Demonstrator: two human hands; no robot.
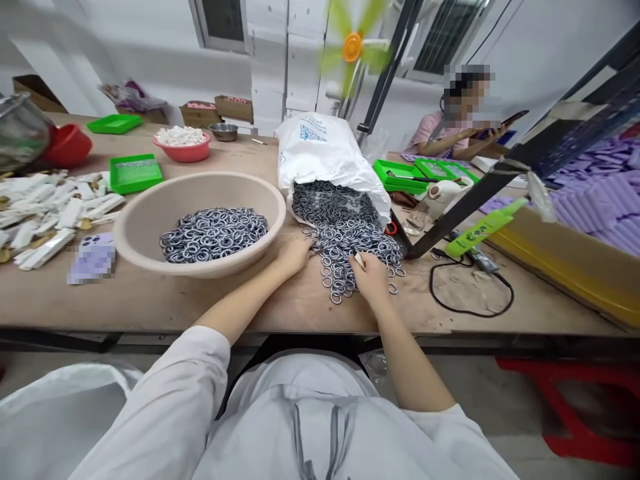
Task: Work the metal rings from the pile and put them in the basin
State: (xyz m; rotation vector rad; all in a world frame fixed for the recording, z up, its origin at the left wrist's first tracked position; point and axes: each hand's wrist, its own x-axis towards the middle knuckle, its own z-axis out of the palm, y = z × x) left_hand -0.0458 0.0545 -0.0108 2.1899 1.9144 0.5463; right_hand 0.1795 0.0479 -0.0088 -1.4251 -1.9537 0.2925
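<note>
A heap of dark grey metal rings [345, 250] spills onto the table from a white plastic sack [325, 150] lying on its side. My left hand [296, 255] is at the left edge of the heap, fingers curled in against the rings; what they pinch is hidden. At the front right of the heap, my right hand [373, 275] is closed, with a small white piece [359, 261] showing between thumb and forefinger. Its exact kind is too small to tell. Left of my left hand stands a wide beige basin [133, 233] holding many more rings.
White pieces [65, 213] are piled at the left beside a purple phone [93, 259]. Green trays [135, 175] and a red bowl [183, 152] stand farther back. A slanted dark post [460, 207] and a black cable [473, 312] are at the right. A person [450, 133] sits beyond.
</note>
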